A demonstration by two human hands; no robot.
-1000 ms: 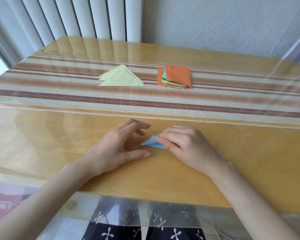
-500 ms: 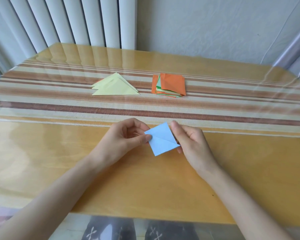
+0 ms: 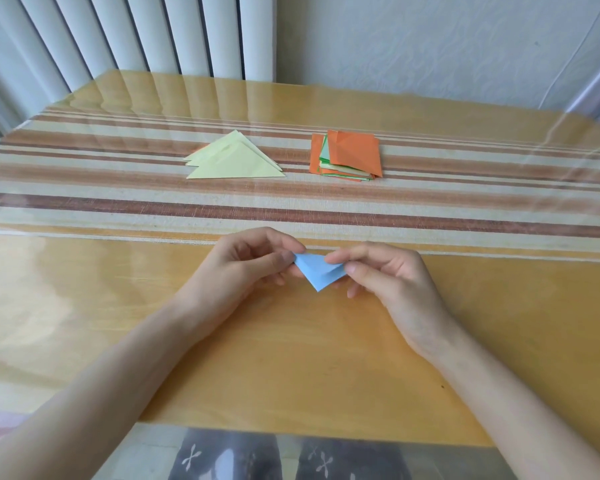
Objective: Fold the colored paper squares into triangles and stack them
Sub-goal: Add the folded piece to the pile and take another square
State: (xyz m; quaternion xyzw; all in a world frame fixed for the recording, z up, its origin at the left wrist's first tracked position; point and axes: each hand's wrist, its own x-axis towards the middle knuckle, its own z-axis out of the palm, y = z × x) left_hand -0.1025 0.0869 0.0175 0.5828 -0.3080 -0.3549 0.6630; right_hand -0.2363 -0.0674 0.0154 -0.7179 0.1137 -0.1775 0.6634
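Both hands are holding a small blue paper (image 3: 321, 272) just above the near part of the surface (image 3: 291, 358). The left hand (image 3: 246, 268) is pinching the paper's left corner between thumb and curled fingers, while the right hand (image 3: 385, 275) is pinching its right edge the same way. The paper is showing as a triangle with its point hanging downward. Farther back on the striped cloth (image 3: 118, 202), yellow folded triangles (image 3: 238, 162) are lying in a loose overlapping stack, and to their right an orange-topped pile of squares (image 3: 349, 155) is sitting well apart from them.
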